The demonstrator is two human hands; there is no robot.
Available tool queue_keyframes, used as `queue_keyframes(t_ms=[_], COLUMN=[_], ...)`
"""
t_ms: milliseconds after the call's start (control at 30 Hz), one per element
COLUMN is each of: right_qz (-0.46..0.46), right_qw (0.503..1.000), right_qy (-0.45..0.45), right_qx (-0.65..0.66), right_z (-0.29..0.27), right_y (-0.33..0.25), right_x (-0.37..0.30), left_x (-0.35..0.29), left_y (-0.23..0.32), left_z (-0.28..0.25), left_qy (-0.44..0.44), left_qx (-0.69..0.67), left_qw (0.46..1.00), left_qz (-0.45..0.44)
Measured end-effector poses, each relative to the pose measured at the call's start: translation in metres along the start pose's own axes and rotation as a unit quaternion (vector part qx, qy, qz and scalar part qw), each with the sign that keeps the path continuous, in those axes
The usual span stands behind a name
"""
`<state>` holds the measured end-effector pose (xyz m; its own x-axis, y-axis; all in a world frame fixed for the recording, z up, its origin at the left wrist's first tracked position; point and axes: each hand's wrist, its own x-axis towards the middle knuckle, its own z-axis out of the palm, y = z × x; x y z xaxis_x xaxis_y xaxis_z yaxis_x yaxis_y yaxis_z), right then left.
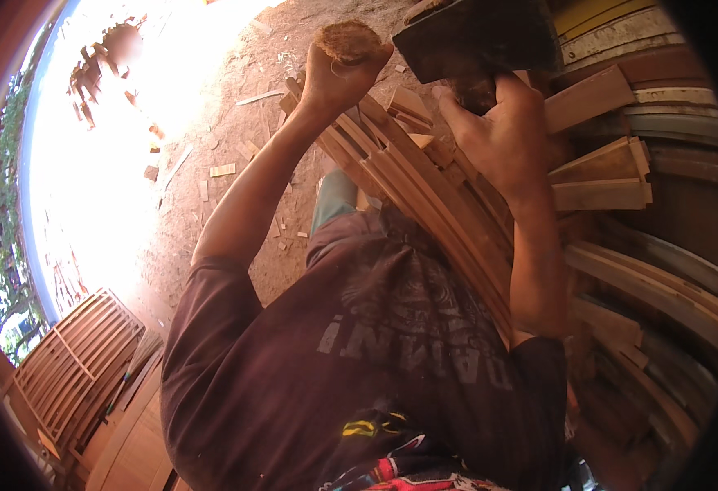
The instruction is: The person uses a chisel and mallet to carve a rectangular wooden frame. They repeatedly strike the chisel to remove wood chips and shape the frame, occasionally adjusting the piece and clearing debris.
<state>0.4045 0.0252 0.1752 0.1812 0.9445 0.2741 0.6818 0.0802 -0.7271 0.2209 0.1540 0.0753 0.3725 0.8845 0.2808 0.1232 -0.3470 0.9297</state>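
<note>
Handwork above a stack of timber, seen from the wearer's own head. We begin with the left hand (334,86), raised and curled tightly around a tan, fibrous lump (348,41), whose frayed end faces us. The right hand (502,147), level with it or a little lower in the view, appears to grasp a dark flat slab (481,41) at its near edge, thumb and fingers spread to either side; whether a handle lies within that grip we cannot tell. The two held objects stand close together but apart, a narrow gap between them. We judge the step in hand to be bringing lump and slab to bear on each other, perhaps wiping or striking; the next move would call for a steady left fist and a controlled right wrist, with fingertips clear of the slab's edge.

Beneath the hands, we find long wooden strips (424,180) running diagonally past the dark shirt (375,327) and beside a green-clad leg (334,198). To the right lie shorter boards (600,192) and stacked planks (653,286). Farther left, pale offcuts (222,170) dot the sandy ground (183,217); a slatted wooden frame (68,360) leans at lower left, with glare and foliage (3,237) beyond
</note>
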Motion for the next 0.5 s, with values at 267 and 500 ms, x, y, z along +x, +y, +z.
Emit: queue_keyframes(t_ms=[267,500], right_qz=[-0.040,0.008], right_qw=[0.971,0.981], right_qy=[-0.122,-0.121], right_qx=[-0.203,-0.153], right_z=[0.031,0.014], right_y=[-0.020,-0.010], right_x=[0.009,0.001], left_x=[-0.010,-0.014], left_y=[-0.001,-0.018], left_z=[0.004,-0.018], left_qy=[0.020,0.009], left_qx=[0.119,0.146], left_qw=[0.988,0.979], left_qz=[0.100,0.141])
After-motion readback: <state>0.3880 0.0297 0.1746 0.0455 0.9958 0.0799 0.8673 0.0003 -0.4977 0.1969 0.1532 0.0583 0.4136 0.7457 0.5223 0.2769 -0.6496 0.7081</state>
